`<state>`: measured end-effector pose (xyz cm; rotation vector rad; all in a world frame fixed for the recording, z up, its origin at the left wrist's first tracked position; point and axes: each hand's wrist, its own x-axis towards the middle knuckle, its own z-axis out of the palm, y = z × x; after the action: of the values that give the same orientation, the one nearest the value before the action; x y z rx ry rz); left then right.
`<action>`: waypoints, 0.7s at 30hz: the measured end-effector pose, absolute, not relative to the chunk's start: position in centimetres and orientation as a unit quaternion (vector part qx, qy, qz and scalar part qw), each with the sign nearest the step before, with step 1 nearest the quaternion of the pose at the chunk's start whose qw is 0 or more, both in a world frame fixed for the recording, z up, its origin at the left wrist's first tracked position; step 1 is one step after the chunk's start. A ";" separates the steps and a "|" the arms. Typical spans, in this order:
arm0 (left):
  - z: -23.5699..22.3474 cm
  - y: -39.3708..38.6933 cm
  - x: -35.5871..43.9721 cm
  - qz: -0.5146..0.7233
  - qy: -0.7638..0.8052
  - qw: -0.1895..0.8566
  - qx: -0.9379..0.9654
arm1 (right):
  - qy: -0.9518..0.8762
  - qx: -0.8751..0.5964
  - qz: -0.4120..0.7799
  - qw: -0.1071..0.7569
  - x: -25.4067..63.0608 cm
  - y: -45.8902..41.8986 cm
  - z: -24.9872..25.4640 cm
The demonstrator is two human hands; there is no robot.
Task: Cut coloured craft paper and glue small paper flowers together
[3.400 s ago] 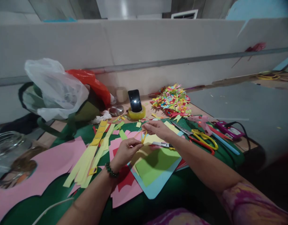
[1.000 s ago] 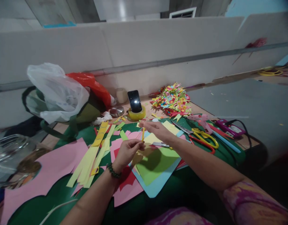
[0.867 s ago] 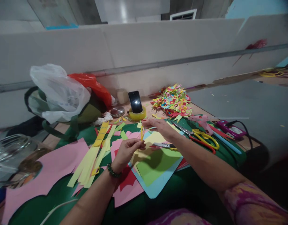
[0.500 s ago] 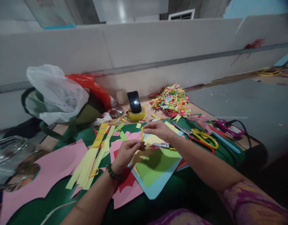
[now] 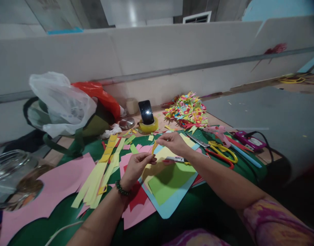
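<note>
A thin yellow-orange paper strip (image 5: 154, 148) is stretched between both hands above the work mat. My left hand (image 5: 136, 165), with a dark bead bracelet at the wrist, pinches its lower end. My right hand (image 5: 173, 142) pinches the upper end between thumb and fingers. Under the hands lie stacked sheets: a green sheet (image 5: 169, 177) on a light blue one, yellow paper and pink paper with a red shape. A small craft knife (image 5: 176, 159) lies just below my right wrist.
Cut yellow strips (image 5: 100, 171) and a large pink sheet (image 5: 46, 188) lie left. Yellow-handled scissors (image 5: 222, 151), a pink glue gun (image 5: 218, 131) and a purple device sit right. Behind: a phone (image 5: 146, 112) on a tape roll, a heap of coloured paper flowers (image 5: 189, 111), plastic bags (image 5: 62, 102).
The strip stood straight and upright between the hands; now my right hand has come slightly lower and the strip is tilted and bent. The left hand has barely moved.
</note>
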<state>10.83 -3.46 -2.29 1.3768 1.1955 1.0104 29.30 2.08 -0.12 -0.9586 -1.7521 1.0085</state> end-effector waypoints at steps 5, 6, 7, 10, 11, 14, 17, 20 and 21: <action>-2.4 -3.5 11.0 0.418 0.498 0.516 0.558 | -0.701 -0.391 0.418 0.426 29.3 2.3 -0.1; -2.3 -3.5 11.0 0.421 0.497 0.519 0.553 | -0.687 -0.394 0.437 0.427 29.3 2.3 0.0; -2.2 -3.5 11.1 0.424 0.496 0.523 0.549 | -0.670 -0.397 0.458 0.428 29.2 2.4 0.1; -1.9 -3.6 11.2 0.433 0.492 0.529 0.539 | -0.637 -0.399 0.507 0.422 28.9 2.3 0.2; -1.9 -3.6 11.2 0.435 0.491 0.529 0.539 | -0.635 -0.392 0.521 0.414 28.8 2.2 0.2; -1.8 -3.7 11.3 0.433 0.487 0.530 0.543 | -0.631 -0.361 0.556 0.402 28.3 1.6 0.0; -1.7 -3.8 11.4 0.427 0.480 0.541 0.543 | -0.619 -0.364 0.553 0.423 28.0 1.1 -0.2; -1.6 -3.8 11.4 0.430 0.473 0.552 0.535 | -0.600 -0.341 0.584 0.427 27.9 1.1 -0.1; -1.6 -3.8 11.3 0.433 0.468 0.557 0.531 | -0.584 -0.329 0.614 0.418 28.0 1.1 -0.1</action>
<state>11.34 -3.81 -1.61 1.2534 1.1055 1.0224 27.97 1.11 -0.10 -0.8258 -1.4642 1.5396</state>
